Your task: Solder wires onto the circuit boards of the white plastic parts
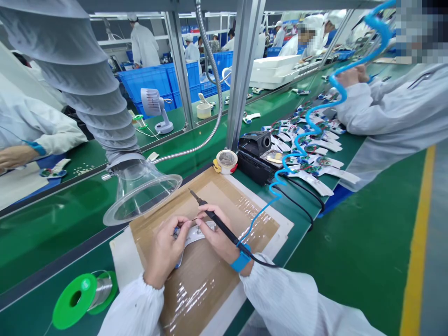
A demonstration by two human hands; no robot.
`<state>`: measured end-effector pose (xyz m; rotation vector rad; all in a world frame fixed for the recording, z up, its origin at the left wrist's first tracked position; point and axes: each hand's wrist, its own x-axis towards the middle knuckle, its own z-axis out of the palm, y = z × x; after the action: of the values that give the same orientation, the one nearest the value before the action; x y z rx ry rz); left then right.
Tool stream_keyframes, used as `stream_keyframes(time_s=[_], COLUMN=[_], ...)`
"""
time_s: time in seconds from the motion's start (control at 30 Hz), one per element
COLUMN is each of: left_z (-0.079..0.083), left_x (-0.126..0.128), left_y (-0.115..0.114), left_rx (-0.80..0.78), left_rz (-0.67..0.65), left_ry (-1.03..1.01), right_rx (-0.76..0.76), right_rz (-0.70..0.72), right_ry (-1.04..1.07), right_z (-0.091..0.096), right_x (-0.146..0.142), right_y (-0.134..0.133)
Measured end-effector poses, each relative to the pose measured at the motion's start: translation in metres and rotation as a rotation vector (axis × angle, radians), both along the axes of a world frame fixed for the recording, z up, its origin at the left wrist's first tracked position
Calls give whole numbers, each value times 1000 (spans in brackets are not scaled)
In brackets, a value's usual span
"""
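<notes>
Nearest: white smock sleeves (133,308) on both forearms, gathered at the wrists, reaching up from the bottom edge.

Left hand (164,252): fingers (184,223) clenched around a white circuit strip (194,234), holding it just above a taped cardboard pad (231,224); whether the strip touches the pad, I cannot tell.

Right hand (217,232): fingers (206,210) wrapped around a black soldering iron (222,225) in a pen grip, its tip at about 11 o'clock from the hand, clear of the strip. A blue wrist strap (241,260) circles the wrist.

Tabletop: green (42,224), with the pad lying on a white sheet (121,256). A green-flanged solder spool (84,298) lies at 8 o'clock from the pad, a tape roll (227,162) at 1 o'clock.

Beyond the tape: a black unit (255,156) sits beside a long row of white strips carrying green boards (308,149), crossed by a coiled blue cord (301,135).

Overhead: a clear funnel hood (142,196) on a ribbed duct (87,88), at 10 o'clock from the pad.

Containers: blue crates (161,84) stand stacked past the bench — contents hidden — and a pale round tub (203,111) sits on the far tabletop, its contents too small to tell.

Nearby: a co-worker's hands (350,77) at 2 o'clock, another co-worker's hand (14,156) at 9 o'clock.
</notes>
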<state>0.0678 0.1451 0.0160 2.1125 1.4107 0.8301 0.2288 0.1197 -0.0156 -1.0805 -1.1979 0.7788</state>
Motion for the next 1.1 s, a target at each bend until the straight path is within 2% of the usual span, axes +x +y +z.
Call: stream_keyframes(time_s=[0.37, 0.83, 1.1], left_z=[-5, -5, -3], left_x=[4, 5, 11], left_y=[-7, -11, -17], left_rx=[56, 10, -18], left_rz=[66, 97, 149], left_ry=[30, -20, -90], right_rx=[-50, -99, -143], right_rz=[-11, 2, -82], right_ry=[55, 98, 131], right_z=[9, 12, 14], right_x=[-1, -2, -13], right_y=[-1, -4, -12])
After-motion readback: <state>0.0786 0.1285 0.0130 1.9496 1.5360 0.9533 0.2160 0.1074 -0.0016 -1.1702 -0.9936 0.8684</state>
